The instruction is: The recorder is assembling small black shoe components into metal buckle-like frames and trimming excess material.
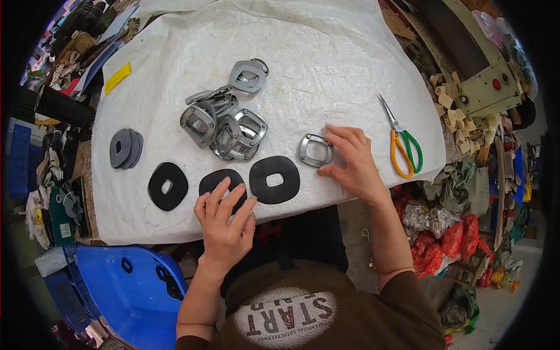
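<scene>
My right hand [359,166] has its thumb and fingers at the right edge of a silver metal frame [304,153] with a rounded square opening. That frame lies flat on the white sheet [326,70]. The fingertips of my left hand [224,233] rest, spread apart, on a black rounded pad [209,179] with a hole, partly covering it. Another black pad [289,184] sits to its right, just left of the metal frame. A third black pad [156,189] is farther left. Beyond them is a heap of silver frames [198,125], some with grey pads.
Grey pads [119,150] are stacked at the left. Scissors [398,137] with orange and green handles lie at the right. A yellow strip [118,78] is at the far left. Below the table's left edge stands a blue tub [122,291]; red plastic bags [452,239] lie at lower right.
</scene>
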The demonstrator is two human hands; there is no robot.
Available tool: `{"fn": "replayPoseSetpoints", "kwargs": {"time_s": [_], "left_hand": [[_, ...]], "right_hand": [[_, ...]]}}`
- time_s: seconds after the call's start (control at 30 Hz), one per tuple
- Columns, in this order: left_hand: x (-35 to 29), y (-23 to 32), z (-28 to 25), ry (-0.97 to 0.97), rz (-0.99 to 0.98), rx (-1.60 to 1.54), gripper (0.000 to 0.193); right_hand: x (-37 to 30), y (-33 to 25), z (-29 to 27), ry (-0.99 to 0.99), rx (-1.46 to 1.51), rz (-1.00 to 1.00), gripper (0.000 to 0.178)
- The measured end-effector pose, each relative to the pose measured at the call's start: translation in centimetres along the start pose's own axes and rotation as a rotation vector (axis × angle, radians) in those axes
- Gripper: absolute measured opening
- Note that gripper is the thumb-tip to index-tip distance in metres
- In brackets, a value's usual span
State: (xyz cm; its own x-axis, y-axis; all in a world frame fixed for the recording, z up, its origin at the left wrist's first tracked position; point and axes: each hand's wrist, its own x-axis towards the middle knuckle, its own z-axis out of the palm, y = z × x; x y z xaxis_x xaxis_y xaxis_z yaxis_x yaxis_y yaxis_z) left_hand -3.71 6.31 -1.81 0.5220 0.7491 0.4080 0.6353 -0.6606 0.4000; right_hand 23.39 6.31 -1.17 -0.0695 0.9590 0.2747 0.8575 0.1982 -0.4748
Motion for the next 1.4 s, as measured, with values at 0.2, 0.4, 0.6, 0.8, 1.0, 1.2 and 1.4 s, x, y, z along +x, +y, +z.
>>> {"fn": "replayPoseSetpoints", "kwargs": {"time_s": [0.2, 0.4, 0.6, 0.8, 1.0, 1.2, 1.4], "left_hand": [[0.0, 0.0, 0.5, -0.002, -0.005, 0.024, 0.029], [-0.2, -0.3, 1.0, -0.009, -0.019, 0.015, 0.027], [-0.2, -0.4, 1.4, -0.003, -0.008, 0.038, 0.026], [-0.3, -0.5, 1.5, -0.001, -0.017, 0.036, 0.025], [-0.3, -0.5, 1.7, 0.008, -0.015, 0.042, 0.024], [-0.2, -0.4, 1.7, 0.006, -0.006, 0.054, 0.025], [-0.2, -0.5, 1.7, 0.001, -0.005, 0.050, 0.026]], "right_hand": [[-0.9, 0.9, 0.8, 0.137, 0.168, 0.011, 0.057], [-0.5, -3.4, -0.4, 0.021, 0.375, -0.039, 0.061], [0.4, -4.1, 1.6, -0.109, 0.358, -0.204, 0.060], [0.7, -4.2, 2.6, -0.175, 0.302, -0.229, 0.059], [0.7, -4.1, 2.9, -0.197, 0.247, -0.247, 0.057], [0.4, -3.9, 3.1, -0.174, 0.263, -0.245, 0.045], [0.5, -3.9, 3.2, -0.171, 0.255, -0.245, 0.044]]}}
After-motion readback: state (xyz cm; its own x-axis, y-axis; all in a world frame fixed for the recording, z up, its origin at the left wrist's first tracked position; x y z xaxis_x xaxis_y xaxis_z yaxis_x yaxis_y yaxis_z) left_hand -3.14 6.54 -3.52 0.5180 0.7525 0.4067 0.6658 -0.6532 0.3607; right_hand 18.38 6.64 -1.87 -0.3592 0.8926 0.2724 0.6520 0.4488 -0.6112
